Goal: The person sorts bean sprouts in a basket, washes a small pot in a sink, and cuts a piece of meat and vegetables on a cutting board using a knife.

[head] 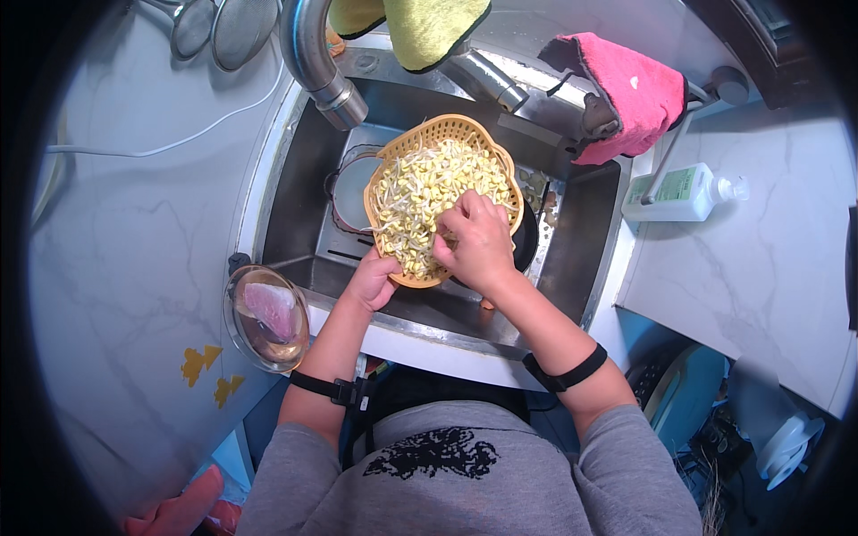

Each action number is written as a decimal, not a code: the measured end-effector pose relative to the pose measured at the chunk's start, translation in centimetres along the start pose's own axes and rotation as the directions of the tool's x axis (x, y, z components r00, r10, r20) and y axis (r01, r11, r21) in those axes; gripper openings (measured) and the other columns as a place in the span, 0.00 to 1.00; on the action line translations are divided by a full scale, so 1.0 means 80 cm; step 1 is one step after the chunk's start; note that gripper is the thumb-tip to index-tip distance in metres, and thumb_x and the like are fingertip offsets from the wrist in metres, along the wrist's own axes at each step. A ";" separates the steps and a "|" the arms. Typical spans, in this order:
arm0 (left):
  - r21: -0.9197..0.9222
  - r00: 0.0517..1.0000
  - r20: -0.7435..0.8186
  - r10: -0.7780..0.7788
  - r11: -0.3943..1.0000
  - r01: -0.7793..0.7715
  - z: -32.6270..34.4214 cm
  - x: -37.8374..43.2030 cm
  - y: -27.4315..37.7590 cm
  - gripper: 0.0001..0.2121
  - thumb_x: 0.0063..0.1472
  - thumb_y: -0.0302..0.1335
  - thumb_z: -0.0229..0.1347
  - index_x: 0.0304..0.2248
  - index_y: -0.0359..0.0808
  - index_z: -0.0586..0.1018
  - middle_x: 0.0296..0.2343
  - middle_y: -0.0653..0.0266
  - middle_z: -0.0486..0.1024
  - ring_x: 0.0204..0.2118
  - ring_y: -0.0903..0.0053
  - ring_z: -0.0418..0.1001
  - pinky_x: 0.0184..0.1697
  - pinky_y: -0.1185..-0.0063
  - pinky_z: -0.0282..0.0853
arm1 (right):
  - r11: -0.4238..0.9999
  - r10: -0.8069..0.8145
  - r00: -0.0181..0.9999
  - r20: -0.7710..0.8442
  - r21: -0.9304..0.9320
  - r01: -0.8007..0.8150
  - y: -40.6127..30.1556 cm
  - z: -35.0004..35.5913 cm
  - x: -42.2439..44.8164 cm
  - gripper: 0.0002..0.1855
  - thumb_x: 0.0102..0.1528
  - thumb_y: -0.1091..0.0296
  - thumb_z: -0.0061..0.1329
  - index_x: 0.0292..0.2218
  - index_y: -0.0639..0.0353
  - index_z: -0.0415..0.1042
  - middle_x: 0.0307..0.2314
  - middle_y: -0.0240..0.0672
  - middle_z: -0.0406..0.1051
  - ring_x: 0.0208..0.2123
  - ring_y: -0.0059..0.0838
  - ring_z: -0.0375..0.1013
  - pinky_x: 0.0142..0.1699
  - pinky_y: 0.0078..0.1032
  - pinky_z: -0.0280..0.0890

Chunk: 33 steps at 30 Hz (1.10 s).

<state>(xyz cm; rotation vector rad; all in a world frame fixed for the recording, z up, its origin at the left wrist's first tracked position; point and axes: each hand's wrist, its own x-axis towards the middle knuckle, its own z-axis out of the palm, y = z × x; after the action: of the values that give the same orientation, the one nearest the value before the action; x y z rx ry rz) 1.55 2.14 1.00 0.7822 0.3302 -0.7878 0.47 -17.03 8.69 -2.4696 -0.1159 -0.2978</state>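
An orange-yellow plastic colander [450, 122] full of soybean sprouts [429, 184] is over the sink. My left hand [373, 278] grips its lower left rim, thumb on top. My right hand [477, 241] is over the sprouts at the colander's lower right, fingers bent inward; whether sprouts are pinched between them is hidden. Below the colander, partly covered, are a round pot with whitish liquid [350, 194] on the left and a dark pan [528, 238] on the right.
The steel sink [580, 221] has a faucet [342, 104] at its upper left. A glass bowl with pink meat [271, 311] stands at the left edge. Yellow cloth [436, 30] and pink cloth [633, 94] hang behind; a white pump bottle [677, 193] lies at right. Food scraps [536, 184] are in the sink.
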 end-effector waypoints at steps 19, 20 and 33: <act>-0.100 0.988 -0.111 0.106 0.988 -0.118 -0.015 0.006 -0.003 0.31 0.43 0.12 0.40 0.52 0.32 0.60 0.47 0.56 0.65 0.50 0.64 0.65 0.52 0.70 0.62 | 0.857 0.363 0.913 -0.184 -0.320 -0.405 0.129 -0.078 -0.026 0.08 0.43 0.79 0.51 0.29 0.65 0.67 0.29 0.46 0.69 0.28 0.46 0.71 0.34 0.38 0.65; -0.068 0.979 -0.162 0.126 0.988 -0.138 -0.012 0.005 -0.003 0.30 0.44 0.13 0.40 0.52 0.28 0.59 0.48 0.54 0.65 0.49 0.63 0.66 0.53 0.69 0.63 | 0.858 0.415 0.903 -0.110 -0.283 -0.428 0.143 -0.071 -0.033 0.09 0.43 0.78 0.52 0.30 0.65 0.68 0.29 0.46 0.69 0.28 0.46 0.71 0.34 0.37 0.66; -0.168 0.965 -0.248 0.086 0.977 -0.130 -0.026 0.009 0.000 0.30 0.44 0.13 0.39 0.53 0.30 0.58 0.48 0.54 0.63 0.50 0.62 0.65 0.52 0.68 0.63 | 0.765 0.642 0.602 0.475 -0.447 -0.463 0.187 0.082 -0.046 0.36 0.49 0.75 0.44 0.57 0.65 0.46 0.51 0.59 0.53 0.46 0.53 0.65 0.51 0.35 0.62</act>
<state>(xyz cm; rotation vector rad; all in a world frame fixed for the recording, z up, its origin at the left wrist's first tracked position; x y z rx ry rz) 2.08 3.33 -0.77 0.7166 0.5637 -0.5510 0.42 -24.90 -6.11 -2.6252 0.4788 0.8304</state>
